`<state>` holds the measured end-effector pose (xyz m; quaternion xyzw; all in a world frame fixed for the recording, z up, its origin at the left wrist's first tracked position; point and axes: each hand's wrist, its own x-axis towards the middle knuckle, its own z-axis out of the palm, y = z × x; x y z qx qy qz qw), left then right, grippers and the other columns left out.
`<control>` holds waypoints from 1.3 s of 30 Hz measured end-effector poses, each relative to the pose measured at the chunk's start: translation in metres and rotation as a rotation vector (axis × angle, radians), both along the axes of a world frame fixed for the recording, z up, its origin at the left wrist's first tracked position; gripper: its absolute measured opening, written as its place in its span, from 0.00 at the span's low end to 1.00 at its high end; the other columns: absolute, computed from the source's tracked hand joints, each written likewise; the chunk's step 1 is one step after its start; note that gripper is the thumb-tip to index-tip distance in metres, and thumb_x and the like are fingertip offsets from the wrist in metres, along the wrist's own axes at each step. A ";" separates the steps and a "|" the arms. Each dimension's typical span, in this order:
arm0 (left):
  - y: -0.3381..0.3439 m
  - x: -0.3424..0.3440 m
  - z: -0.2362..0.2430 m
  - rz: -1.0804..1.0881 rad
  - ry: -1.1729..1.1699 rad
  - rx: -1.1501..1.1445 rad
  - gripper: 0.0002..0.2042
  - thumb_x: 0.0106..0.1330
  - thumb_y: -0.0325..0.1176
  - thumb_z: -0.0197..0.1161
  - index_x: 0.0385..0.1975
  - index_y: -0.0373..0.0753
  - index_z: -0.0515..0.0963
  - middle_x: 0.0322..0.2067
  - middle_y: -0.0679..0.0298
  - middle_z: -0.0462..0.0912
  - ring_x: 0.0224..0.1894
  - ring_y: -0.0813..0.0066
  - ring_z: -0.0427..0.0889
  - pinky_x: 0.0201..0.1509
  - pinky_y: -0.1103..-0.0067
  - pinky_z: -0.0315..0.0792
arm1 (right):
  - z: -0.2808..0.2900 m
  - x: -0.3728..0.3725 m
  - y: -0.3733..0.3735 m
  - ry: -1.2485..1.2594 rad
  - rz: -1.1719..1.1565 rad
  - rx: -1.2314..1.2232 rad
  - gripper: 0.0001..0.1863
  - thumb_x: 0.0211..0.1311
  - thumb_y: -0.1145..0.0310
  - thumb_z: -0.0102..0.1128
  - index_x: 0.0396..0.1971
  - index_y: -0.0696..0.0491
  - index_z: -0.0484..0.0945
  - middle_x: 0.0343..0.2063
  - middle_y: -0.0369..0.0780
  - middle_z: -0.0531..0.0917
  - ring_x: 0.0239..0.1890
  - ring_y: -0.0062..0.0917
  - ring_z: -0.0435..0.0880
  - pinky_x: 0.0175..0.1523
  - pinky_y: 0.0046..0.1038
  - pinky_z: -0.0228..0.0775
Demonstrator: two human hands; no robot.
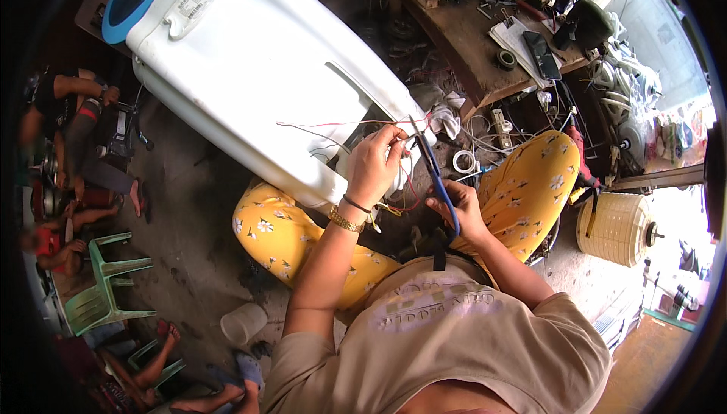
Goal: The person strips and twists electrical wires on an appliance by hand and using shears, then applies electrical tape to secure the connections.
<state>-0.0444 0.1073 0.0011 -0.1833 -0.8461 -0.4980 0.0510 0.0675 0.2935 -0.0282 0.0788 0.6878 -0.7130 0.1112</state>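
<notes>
The left hand's [371,166] grip pinches thin wiring [333,123], probably steadying it near blue-handled scissors [436,178] clamped in the right hand [464,210].

green plastic chair [89,306], black phone [541,55] on wooden table [471,45]

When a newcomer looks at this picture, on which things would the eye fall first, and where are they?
Probably first on the large white casing, stretching from the upper left to the centre. Next, perhaps, the yellow floral trousers, whose knees spread either side of the middle. Between them, the right hand holds blue-handled scissors, near a thin red wire by the left hand.
</notes>
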 end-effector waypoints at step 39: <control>-0.008 -0.005 -0.017 0.046 -0.057 0.320 0.06 0.71 0.29 0.57 0.33 0.35 0.77 0.18 0.64 0.76 0.21 0.76 0.76 0.28 0.79 0.69 | 0.023 -0.034 0.014 0.561 -0.004 0.871 0.27 0.44 0.58 0.73 0.48 0.48 0.81 0.34 0.41 0.85 0.35 0.37 0.83 0.39 0.35 0.75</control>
